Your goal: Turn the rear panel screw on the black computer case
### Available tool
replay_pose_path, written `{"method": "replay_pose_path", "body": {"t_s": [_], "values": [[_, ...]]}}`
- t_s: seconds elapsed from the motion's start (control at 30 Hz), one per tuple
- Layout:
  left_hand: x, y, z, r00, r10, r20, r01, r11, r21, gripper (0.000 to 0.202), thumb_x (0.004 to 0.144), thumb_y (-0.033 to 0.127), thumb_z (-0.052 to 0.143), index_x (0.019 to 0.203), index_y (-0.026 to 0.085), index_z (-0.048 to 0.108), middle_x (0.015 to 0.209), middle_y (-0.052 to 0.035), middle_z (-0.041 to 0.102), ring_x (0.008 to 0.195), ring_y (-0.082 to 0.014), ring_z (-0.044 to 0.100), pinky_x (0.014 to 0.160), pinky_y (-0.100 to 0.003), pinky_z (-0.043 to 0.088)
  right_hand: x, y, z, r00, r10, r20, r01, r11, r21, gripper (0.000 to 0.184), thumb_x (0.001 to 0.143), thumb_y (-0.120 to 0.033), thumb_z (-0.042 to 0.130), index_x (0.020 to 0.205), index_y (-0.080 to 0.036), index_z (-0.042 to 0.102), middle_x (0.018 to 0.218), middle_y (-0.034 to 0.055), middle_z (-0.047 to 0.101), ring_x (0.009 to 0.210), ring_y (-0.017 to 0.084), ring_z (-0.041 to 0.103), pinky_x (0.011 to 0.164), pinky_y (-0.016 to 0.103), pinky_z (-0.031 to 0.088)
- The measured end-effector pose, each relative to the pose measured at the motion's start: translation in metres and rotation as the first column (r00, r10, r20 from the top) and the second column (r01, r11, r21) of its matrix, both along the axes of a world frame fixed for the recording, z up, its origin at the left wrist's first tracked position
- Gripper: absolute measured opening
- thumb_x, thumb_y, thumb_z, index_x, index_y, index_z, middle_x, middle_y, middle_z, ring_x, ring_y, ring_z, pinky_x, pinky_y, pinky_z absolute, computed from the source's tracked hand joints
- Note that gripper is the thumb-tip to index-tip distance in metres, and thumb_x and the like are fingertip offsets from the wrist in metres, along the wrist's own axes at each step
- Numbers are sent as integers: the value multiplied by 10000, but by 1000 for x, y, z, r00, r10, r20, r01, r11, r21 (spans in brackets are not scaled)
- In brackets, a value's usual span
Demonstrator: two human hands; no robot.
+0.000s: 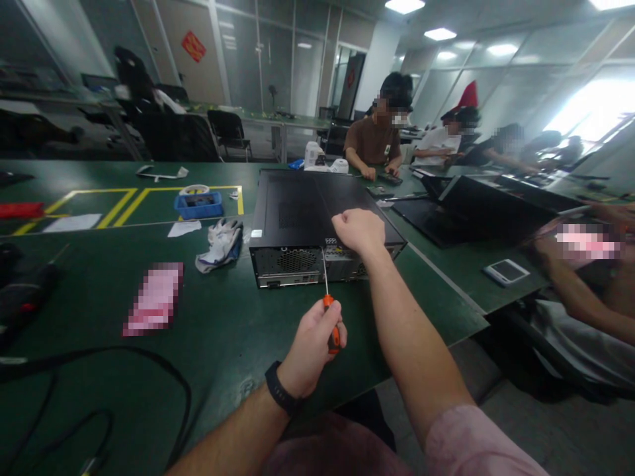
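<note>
A black desktop computer case (302,205) lies flat on the green table, its rear panel with a honeycomb vent (296,260) facing me. My left hand (312,337), with a dark band on the wrist, is closed round the orange and black handle of a screwdriver (333,338). The screwdriver's thin shaft points away from me, and its tip meets the upper edge of the rear panel near the middle. My right hand (361,231) is curled into a fist and rests on top of the case near that edge. The inside of this fist is hidden.
Left of the case are grey work gloves (221,244), a blue bin (199,205) and a pink blurred item (155,299). Black cables (163,360) cross the near left. To the right lie a phone (506,272) and black panels (426,218). Co-workers (373,142) sit opposite and at right.
</note>
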State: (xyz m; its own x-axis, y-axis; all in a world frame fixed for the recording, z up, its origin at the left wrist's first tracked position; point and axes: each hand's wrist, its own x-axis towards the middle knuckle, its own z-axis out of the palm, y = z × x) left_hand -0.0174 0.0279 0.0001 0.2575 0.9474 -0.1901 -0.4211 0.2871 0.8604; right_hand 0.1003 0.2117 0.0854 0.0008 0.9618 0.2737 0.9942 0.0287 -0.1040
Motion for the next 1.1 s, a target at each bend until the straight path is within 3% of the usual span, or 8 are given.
{"method": "replay_pose_path", "body": {"t_s": [0.6, 0.77, 0.93, 1.1], "values": [[-1, -3, 9, 992, 4, -126, -13, 997, -73, 520, 920, 733, 578, 866, 219, 518, 532, 62, 521, 463, -80, 364, 417, -178, 250, 4, -2, 0, 998, 31, -59, -31, 1000, 1, 445, 956, -418, 430, 881, -215, 819, 975, 140, 818, 915, 312, 755, 775, 391, 515], [-2, -5, 11, 992, 59, -108, -72, 990, -122, 419, 933, 638, 541, 897, 221, 522, 511, 69, 514, 433, -85, 368, 411, -182, 275, 4, -2, 0, 999, 22, -40, -22, 1000, 4, 446, 971, -423, 427, 892, -220, 815, 986, 134, 816, 916, 308, 751, 774, 385, 507], [-4, -6, 3, 997, 72, -38, -75, 992, -102, 391, 893, 585, 590, 977, 205, 555, 526, 78, 516, 407, -82, 340, 398, -198, 256, 4, -2, 1, 999, 27, -37, -26, 1000, 4, 446, 972, -427, 427, 886, -222, 813, 973, 130, 815, 911, 308, 749, 752, 380, 490], [-2, -11, 4, 993, 100, -61, -103, 994, -47, 492, 970, 551, 635, 1251, 158, 541, 654, 56, 566, 536, -86, 444, 488, -191, 329, 4, -2, 2, 999, 24, -37, -24, 1000, 4, 450, 969, -429, 422, 877, -223, 813, 970, 131, 815, 900, 311, 747, 744, 387, 482]]}}
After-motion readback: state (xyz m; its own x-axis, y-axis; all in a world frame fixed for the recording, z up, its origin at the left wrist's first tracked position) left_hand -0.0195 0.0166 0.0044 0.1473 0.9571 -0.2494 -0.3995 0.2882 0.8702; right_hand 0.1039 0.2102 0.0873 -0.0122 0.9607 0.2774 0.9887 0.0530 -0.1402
